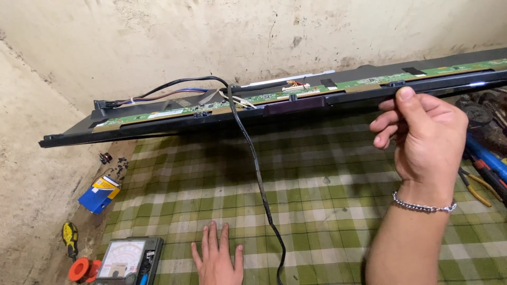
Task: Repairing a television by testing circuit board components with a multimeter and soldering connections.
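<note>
A long flat screen panel [158,122] with a black frame is lifted at its near edge above a green checked cloth [327,190]. Green circuit strips [369,82] run along its upper side. My right hand [422,132], a silver chain at the wrist, grips the panel's near edge with thumb on top and holds it up. My left hand [216,258] lies flat on the cloth with fingers spread, holding nothing. A black cable [259,174] hangs from the panel and trails over the cloth beside my left hand.
At bottom left lie an analogue multimeter [129,258], an orange solder spool [79,269], a yellow-handled tool [69,235], a blue and yellow box [99,194] and several small screws [119,168]. Pliers and other tools [483,158] are piled at the right. Stained walls stand behind and left.
</note>
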